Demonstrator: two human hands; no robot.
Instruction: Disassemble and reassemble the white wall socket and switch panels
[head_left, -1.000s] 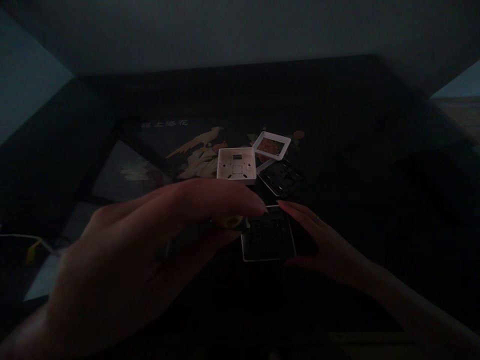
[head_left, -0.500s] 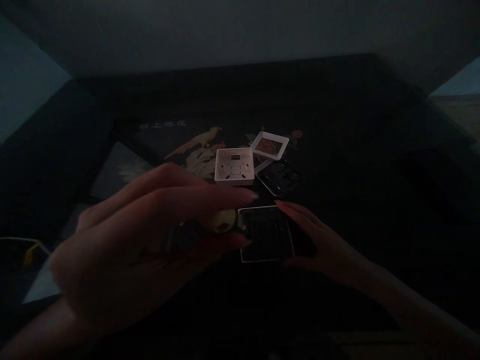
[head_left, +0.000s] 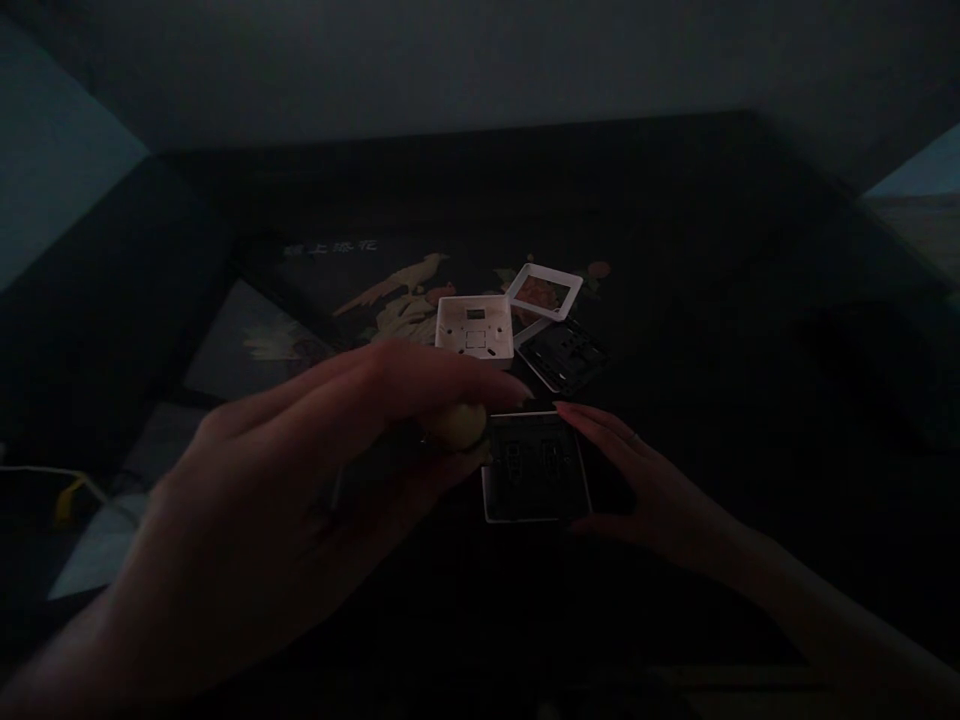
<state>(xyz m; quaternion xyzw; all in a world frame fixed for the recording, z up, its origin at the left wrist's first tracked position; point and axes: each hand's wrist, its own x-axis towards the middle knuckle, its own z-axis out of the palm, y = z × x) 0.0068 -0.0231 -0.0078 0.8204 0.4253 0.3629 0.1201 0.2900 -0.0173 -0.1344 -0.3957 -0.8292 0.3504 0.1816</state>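
Note:
Between the thumb and fingers of my left hand [head_left: 300,490] is a small yellowish rounded object [head_left: 459,427]; most of it is hidden and its kind is unclear in the dim light. It is held just over the left edge of a square electrical wall panel [head_left: 536,475], which lies with its black back up and a thin white rim showing. My right hand [head_left: 630,465] grips that panel along its right side, fingers at the far corner and thumb at the near one. Beyond them are a white wall mounting box [head_left: 474,328], open side up, and a white square frame [head_left: 546,290].
A second black-backed panel [head_left: 564,355] lies partly under the white frame. The dark table [head_left: 712,350] carries a bird-and-flower picture [head_left: 405,280]. At the left are a white cable with a yellow part [head_left: 69,498] and pale sheets [head_left: 232,340].
My left hand has shifted slightly right and up with the yellowish object, now covering the mounting box's near edge. The right hand and the panel have hardly moved.

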